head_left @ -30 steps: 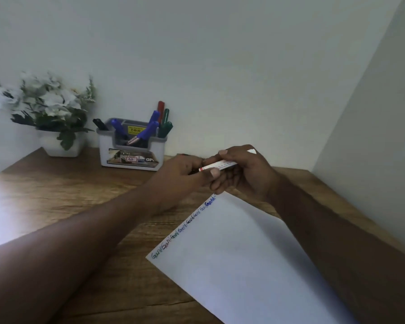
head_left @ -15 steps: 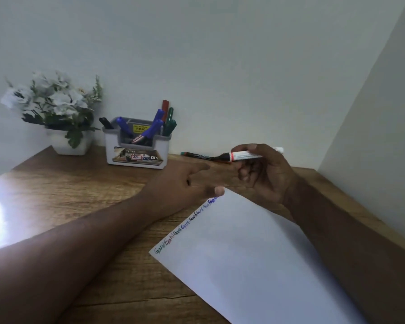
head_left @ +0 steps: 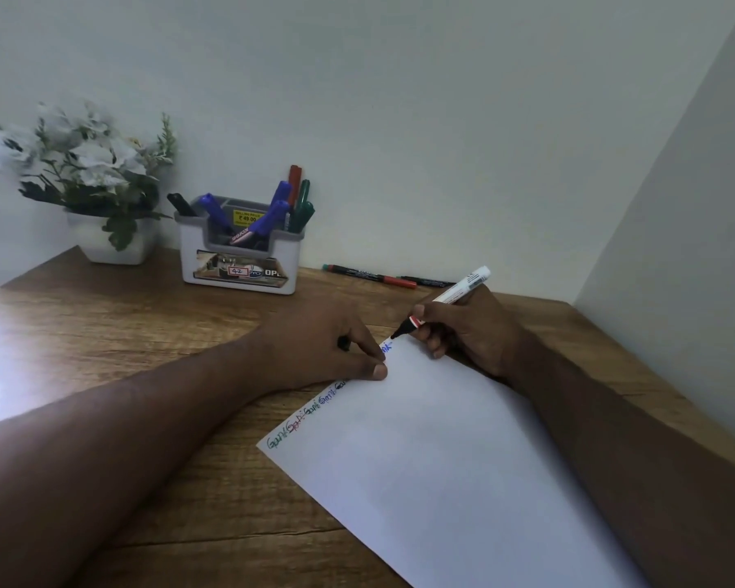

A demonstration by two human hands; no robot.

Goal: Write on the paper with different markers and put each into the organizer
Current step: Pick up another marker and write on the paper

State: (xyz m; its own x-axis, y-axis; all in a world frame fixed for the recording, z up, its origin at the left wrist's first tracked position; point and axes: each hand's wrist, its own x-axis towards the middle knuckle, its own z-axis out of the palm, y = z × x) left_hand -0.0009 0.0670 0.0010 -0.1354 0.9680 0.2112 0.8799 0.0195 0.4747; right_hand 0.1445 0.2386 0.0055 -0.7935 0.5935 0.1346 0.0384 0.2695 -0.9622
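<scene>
Holding white marker [head_left: 450, 295] w/ our right hand [head_left: 467, 328], fingers clamped low on barrel, tip at paper [head_left: 442, 460] top edge just beside left hand [head_left: 323, 345]. Left hand curled, pressing sheet; dark bit inside, prob the cap, can't tell. Marker looks light, stiff, slick; grip near tip. Organizer [head_left: 238, 261] well beyond left hand, spare pens [head_left: 370, 275] beyond right.

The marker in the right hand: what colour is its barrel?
White, with a red band near the black tip; the head view shows the marker in the right hand.
</scene>
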